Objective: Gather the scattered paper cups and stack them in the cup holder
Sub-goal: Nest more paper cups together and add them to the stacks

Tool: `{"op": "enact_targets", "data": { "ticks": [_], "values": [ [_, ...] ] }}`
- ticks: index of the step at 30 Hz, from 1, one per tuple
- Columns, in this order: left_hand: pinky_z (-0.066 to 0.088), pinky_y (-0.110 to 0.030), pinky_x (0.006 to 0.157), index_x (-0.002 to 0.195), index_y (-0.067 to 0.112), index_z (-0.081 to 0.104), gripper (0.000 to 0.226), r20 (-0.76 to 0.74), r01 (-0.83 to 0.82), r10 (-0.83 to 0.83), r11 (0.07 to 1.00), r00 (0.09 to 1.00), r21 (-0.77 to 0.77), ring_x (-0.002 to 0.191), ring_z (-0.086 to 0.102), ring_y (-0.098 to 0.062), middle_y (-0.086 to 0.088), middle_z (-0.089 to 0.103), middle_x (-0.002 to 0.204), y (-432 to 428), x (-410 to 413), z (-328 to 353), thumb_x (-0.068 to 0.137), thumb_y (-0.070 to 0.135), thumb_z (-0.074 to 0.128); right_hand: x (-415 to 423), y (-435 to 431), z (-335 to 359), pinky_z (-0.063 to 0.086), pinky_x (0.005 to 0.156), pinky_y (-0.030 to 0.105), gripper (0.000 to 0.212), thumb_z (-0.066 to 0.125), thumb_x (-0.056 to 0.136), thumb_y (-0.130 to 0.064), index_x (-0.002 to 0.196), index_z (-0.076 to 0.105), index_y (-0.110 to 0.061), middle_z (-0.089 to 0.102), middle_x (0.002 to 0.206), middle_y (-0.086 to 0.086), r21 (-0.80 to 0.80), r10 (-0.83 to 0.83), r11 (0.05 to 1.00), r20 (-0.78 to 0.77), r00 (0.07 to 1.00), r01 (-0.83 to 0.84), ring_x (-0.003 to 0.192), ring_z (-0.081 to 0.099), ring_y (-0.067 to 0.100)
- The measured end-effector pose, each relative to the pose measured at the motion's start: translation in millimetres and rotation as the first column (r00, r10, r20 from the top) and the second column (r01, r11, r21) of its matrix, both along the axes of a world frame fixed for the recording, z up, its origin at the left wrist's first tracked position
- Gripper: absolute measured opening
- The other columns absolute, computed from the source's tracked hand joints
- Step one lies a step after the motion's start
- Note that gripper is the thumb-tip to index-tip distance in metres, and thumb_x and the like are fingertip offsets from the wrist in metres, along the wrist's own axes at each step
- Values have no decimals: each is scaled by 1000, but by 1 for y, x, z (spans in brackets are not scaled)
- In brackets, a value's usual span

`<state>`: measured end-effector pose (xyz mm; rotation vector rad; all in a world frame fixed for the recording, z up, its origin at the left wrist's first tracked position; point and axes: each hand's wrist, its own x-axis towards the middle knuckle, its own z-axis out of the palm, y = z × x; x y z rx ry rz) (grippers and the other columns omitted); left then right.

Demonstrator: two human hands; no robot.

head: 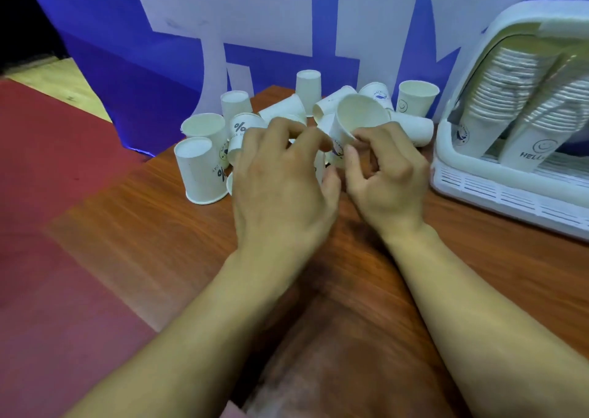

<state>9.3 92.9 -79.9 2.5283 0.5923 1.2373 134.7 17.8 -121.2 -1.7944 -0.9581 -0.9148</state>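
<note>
Right hand (pixel 381 175) pinches an upturned paper cup (pixel 357 121) above the scattered cups (pixel 204 162) on the worktop (pixel 159 226); left hand (pixel 280 175), curled, apparently grips another. Best nested mouth-up, squarely, before reaching the cup holder (pixel 510 188).

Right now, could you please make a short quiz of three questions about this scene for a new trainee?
1. True or false: the cup holder stands at the right of the table and already holds stacked cups.
2. Which hand pinches the rim of the open cup: A) left hand, B) right hand?
3. Fill in: the nearest cup on the left stands ____ (upright / upside down).

Key: 1 true; 2 B; 3 upside down.
</note>
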Motion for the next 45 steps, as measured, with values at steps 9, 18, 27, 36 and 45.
{"op": "enact_targets", "data": {
  "ticks": [9, 18, 27, 36, 45],
  "values": [
    [23, -34, 77, 104, 33, 64, 28, -266, -163, 201, 974, 943, 158, 97, 49, -28, 5, 66, 101, 18, -35, -9, 78, 45, 67, -6, -1, 5, 49, 61, 33, 13, 67, 81, -9, 93, 70, -4, 67, 87, 9, 23, -6, 1000, 63, 998, 4, 74, 63, 26],
    [22, -33, 72, 93, 29, 72, 13, -303, -164, 201, 976, 931, 146, 82, 57, -31, -5, 68, 75, 17, -33, -9, 81, 27, 70, -8, -6, 11, 52, 59, 37, 13, 68, 81, -8, 92, 71, -4, 67, 87, 9, 18, 29, 999, 42, 999, -29, 75, 64, 26],
    [32, -40, 77, 93, 30, 69, 12, -124, -24, 41, 990, 991, 140, 83, 56, -32, 1, 71, 85, -12, -2, 25, 84, 27, 61, -6, -24, 41, 49, 57, 38, 10, 67, 81, -11, 87, 72, -5, 67, 83, 9, 105, -28, 994, 41, 999, 24, 69, 62, 28],
    [24, -34, 74, 92, 27, 64, 17, 30, 161, -168, 973, 985, 166, 84, 51, -28, 3, 67, 86, -80, 87, 50, 80, 18, 57, 46, -122, 118, 55, 72, 36, 15, 65, 75, -34, 81, 76, -26, 73, 84, 0, -150, -341, 938, -258, 904, 311, 81, 67, 20],
    [23, -36, 73, 93, 29, 65, 20, -79, 292, -283, 941, 956, 172, 86, 51, -28, 3, 61, 80, -118, 166, 28, 77, 19, 59, 93, -168, 88, 50, 76, 31, 7, 77, 75, -37, 81, 76, -35, 72, 92, 3, -287, -540, 841, -507, 672, 459, 88, 56, 24]
  ]
}}
